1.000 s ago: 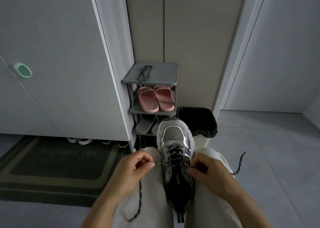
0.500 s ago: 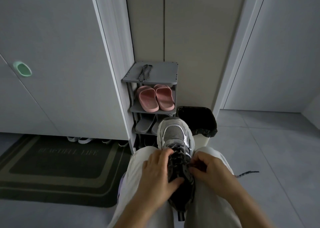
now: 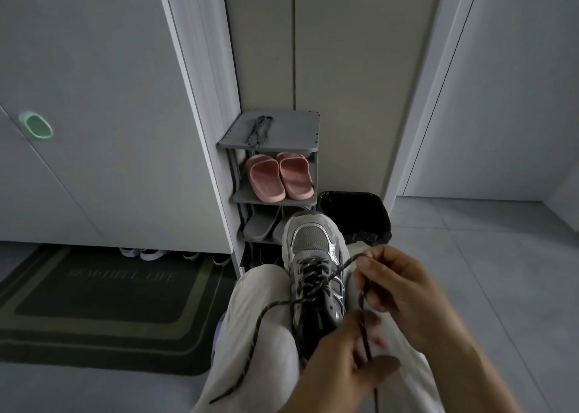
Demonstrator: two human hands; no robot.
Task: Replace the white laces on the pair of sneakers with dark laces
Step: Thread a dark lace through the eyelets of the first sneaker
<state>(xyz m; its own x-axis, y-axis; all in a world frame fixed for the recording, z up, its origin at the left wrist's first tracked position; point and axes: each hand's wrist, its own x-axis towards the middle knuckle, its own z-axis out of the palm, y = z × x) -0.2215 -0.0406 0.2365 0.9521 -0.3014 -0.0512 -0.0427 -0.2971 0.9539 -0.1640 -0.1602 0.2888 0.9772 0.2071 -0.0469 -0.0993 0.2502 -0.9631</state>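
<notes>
Here the sneaker [image 3: 315,249] lies on the lap between the knees, toe pointing away, and the dark lace [image 3: 310,282] is crossed through its eyelets. The right hand [image 3: 404,290] pinches the right strand, just beside the sneaker. The left hand [image 3: 344,362] is blurred; its fingers curl round the same strand lower down. The other strand lies over the left thigh. A second lace [image 3: 259,130] lies on the rack [image 3: 297,130] behind.

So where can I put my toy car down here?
Bare floor tiles lie right of the legs, past the black bin. The rack's top shelf has room beside the spare lace. Crowded on the legs: sneaker, dark lace, left hand, right hand.
</notes>
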